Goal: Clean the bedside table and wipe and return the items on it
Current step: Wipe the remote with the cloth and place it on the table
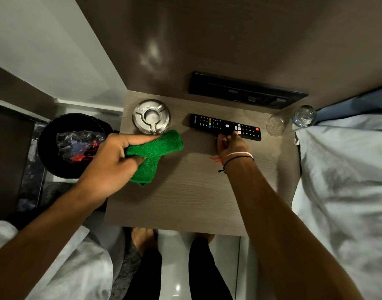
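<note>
A light wooden bedside table (198, 195) fills the middle of the view. My left hand (109, 161) is closed around a folded green cloth (155, 152), held just above the table's left part. A black remote (209, 123) lies flat near the back of the table. My right hand (231, 144) rests on the remote's near edge, fingers touching its buttons and side. A round metal ashtray (151, 116) stands at the back left, right behind the cloth. Two clear glasses stand at the back right corner: one (275, 126) and another (305, 116).
A black bin (53, 135) with wrappers in it stands on the floor left of the table. A bed with white sheets (346, 191) borders the right side. A black switch panel (246, 92) is on the wall behind the table. My feet stand below the front edge.
</note>
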`<state>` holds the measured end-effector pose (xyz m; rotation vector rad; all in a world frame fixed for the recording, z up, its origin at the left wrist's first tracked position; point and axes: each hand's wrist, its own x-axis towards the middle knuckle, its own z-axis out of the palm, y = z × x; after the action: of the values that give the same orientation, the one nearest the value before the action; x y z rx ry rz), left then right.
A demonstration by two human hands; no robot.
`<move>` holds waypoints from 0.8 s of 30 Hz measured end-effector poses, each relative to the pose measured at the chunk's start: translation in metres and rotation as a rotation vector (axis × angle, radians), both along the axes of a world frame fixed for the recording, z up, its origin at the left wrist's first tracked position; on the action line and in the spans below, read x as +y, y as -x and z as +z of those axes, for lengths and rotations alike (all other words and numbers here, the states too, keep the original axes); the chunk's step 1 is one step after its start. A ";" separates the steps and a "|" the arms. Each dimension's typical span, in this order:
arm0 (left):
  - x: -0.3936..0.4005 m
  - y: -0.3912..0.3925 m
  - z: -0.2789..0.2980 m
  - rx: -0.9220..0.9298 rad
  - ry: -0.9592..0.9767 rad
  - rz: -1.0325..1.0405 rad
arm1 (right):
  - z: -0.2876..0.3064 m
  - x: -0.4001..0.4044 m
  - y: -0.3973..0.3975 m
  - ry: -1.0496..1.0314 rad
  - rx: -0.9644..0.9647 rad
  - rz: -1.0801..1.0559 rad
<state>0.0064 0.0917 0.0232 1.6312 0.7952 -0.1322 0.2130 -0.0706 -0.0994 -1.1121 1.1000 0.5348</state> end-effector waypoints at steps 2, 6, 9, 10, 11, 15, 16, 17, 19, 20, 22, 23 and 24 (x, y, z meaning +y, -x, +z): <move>-0.002 -0.003 -0.002 0.007 0.018 0.018 | 0.004 0.001 0.001 -0.009 0.005 0.004; -0.008 -0.007 -0.001 0.000 0.048 0.075 | 0.009 -0.008 0.005 -0.053 0.039 0.190; -0.017 -0.007 0.001 -0.037 0.094 0.188 | 0.014 -0.017 0.010 0.007 0.054 0.190; -0.019 -0.004 0.003 -0.054 0.122 0.240 | 0.018 -0.018 0.014 0.023 0.039 0.150; -0.022 -0.003 0.004 -0.073 0.162 0.299 | 0.026 -0.019 0.020 0.020 -0.002 0.181; -0.033 0.015 0.021 -0.162 0.347 0.554 | 0.089 -0.013 0.077 -0.322 -0.100 0.792; -0.035 0.022 0.027 -0.179 0.360 0.596 | 0.107 -0.008 0.090 -0.393 -0.117 0.934; -0.037 0.031 0.031 -0.182 0.340 0.630 | 0.125 -0.001 0.103 -0.455 -0.162 1.022; -0.037 0.057 0.047 -0.179 0.266 0.688 | 0.150 0.020 0.131 -0.513 -0.272 1.088; -0.034 0.079 0.059 -0.188 0.222 0.732 | 0.159 0.034 0.151 -0.505 -0.314 1.123; -0.030 0.120 0.079 -0.198 0.179 0.821 | 0.173 0.054 0.183 -0.468 -0.416 1.209; -0.024 0.160 0.098 -0.196 0.148 0.900 | 0.184 0.072 0.216 -0.499 -0.463 1.287; -0.022 0.184 0.108 -0.179 0.135 0.939 | 0.189 0.081 0.233 -0.518 -0.519 1.344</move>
<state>-0.1777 0.0695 0.1311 0.9932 1.2937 0.6029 -0.0204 0.0107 0.0900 -1.2925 -0.3825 1.3637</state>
